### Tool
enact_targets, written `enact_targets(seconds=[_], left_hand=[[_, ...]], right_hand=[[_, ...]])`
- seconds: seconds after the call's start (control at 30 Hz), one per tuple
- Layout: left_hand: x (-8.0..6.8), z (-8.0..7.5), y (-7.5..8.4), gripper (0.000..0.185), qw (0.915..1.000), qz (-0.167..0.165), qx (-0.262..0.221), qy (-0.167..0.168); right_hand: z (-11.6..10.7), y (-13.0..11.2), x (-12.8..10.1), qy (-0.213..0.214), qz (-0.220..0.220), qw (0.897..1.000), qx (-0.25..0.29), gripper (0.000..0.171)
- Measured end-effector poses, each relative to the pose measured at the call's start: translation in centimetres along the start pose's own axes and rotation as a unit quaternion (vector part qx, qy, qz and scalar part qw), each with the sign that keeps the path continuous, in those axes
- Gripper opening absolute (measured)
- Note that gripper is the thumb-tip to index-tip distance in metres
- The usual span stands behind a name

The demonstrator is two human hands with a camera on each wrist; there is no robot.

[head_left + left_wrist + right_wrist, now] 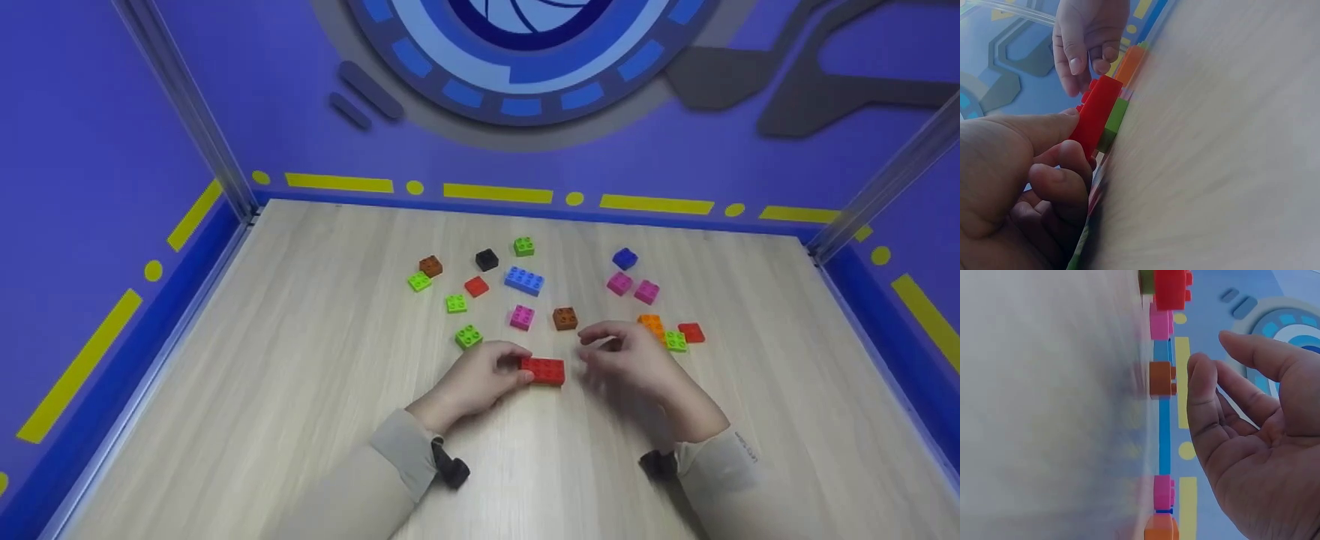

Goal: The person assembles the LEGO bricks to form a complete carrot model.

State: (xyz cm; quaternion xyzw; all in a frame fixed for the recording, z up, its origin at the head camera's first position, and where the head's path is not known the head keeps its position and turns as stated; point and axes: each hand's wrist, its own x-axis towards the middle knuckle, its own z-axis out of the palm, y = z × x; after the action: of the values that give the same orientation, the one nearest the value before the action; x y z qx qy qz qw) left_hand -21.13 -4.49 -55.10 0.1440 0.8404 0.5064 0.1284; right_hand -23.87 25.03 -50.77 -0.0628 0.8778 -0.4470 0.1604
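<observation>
My left hand (476, 379) pinches a long red toy brick (546, 372) by its left end, thumb on the near side. In the left wrist view a green brick (1115, 121) shows directly below the red brick (1095, 115); whether the two are joined I cannot tell. To the right, my right hand (637, 360) hovers over the table with its fingers loosely bent and holds nothing. A brown brick (565, 319) lies just beyond its fingertips. In the right wrist view, a gap separates the thumb from the fingers.
Several loose bricks lie beyond the hands, among them a long blue one (524, 280), a black one (487, 259) and a pink one (522, 317). An orange brick (651, 327) sits close to the right hand. Blue panels (525, 165) wall the wooden table (315, 315).
</observation>
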Motion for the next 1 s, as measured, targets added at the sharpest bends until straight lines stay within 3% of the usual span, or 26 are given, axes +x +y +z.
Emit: enact_targets(seconds=[0.13, 0.37, 0.53, 0.77, 1.0], left_hand=[[0.1, 0.0, 0.1, 0.039, 1.0000, -0.001, 0.000, 0.002], [0.5, -0.3, 0.7, 0.042, 0.9998, -0.007, 0.009, -0.015], [1.5, -2.2, 2.0, 0.050, 0.9992, -0.028, 0.019, -0.023], [5.6, -6.1, 3.8, 0.052, 0.9973, -0.055, 0.047, 0.013], [9.7, -7.1, 3.6, 0.049, 0.9927, -0.085, 0.077, 0.037]], right_hand=[[0.3, 0.0, 0.1, -0.010, -0.018, 1.000, -0.007, 0.039], [1.6, 0.3, -0.1, -0.065, -0.058, 0.996, -0.010, 0.041], [2.3, 0.3, -0.1, -0.081, -0.070, 0.994, -0.016, 0.040], [2.5, 0.0, 0.1, -0.082, -0.061, 0.995, -0.016, 0.038], [2.9, -0.1, 0.2, -0.074, -0.063, 0.995, -0.022, 0.033]])
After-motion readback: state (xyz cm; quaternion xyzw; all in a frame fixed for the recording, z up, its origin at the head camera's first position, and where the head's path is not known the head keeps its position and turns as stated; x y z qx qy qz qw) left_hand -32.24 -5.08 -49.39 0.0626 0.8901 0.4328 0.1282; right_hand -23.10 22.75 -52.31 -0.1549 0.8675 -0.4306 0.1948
